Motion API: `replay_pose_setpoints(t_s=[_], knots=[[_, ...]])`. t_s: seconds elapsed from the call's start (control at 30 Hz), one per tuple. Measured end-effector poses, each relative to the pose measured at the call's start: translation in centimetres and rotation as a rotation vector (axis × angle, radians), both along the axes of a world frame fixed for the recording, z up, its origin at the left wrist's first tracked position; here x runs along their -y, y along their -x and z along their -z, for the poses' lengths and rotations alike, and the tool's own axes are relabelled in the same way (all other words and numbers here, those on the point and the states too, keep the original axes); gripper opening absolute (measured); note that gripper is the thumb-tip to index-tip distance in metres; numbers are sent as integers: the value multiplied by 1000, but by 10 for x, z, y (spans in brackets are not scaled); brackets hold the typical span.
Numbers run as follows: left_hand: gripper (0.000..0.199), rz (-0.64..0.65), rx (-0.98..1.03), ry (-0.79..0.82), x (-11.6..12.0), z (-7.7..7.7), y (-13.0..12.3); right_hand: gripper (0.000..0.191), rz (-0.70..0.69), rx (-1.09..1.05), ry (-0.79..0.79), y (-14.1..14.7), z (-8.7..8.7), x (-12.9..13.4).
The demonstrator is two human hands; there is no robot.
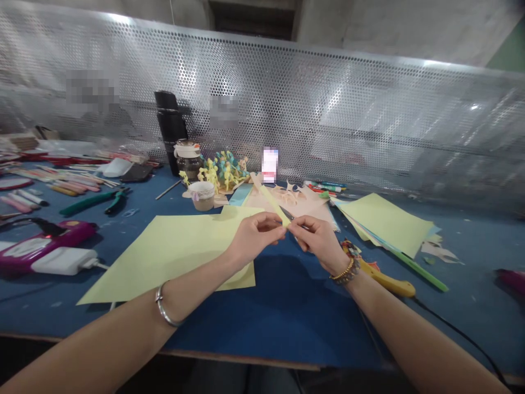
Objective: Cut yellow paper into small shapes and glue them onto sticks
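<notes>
One large yellow paper sheet. Above its right edge: one left hand, one right hand, one yellow paper strip between them. On the wrists: one metal bangle, one beaded bracelet. Beyond the sheet: one black flask, one glass jar, one paper cup. Left of the sheet: one pair of pliers, one white power adapter, one pink case. Right of the sheet: one stack of paper sheets, one yellow-handled tool.

The large paper sheet is pale yellow-green, and the narrow paper strip has the same colour. The table cover is deep blue. The metal screen is silver, with a pattern of many round holes.
</notes>
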State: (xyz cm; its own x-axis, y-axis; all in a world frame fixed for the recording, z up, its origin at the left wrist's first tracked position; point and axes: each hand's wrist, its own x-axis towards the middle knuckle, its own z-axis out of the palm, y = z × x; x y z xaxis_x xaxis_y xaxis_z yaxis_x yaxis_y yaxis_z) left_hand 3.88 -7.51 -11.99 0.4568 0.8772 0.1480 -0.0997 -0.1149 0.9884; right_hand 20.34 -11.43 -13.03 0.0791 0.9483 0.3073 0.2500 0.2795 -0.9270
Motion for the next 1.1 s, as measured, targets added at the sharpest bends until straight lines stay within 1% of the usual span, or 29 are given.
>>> replay_pose_setpoints(t_s=[0.1,0.2,0.43,0.67,0.9,0.97,1.0,1.1], knots=[[25,-28,6,-13,0,-1,0,26,6,23,0,1,-2,1],[23,-31,22,11,-1,-1,0,24,15,46,3,2,-4,2],[21,58,141,152,-4,2,-1,25,16,37,-9,0,-3,1],[21,75,188,212,-5,6,-1,24,22,32,-13,-1,-3,1],[23,86,160,236,-5,4,-2,23,7,17,1,0,-2,2],[23,49,156,197,-4,3,-1,23,11,-8,13,0,-3,2],[24,14,146,151,-4,2,0,23,16,-24,21,1,-3,2],[24,-92,82,-92,-1,0,2,23,35,-74,38,1,-2,1]])
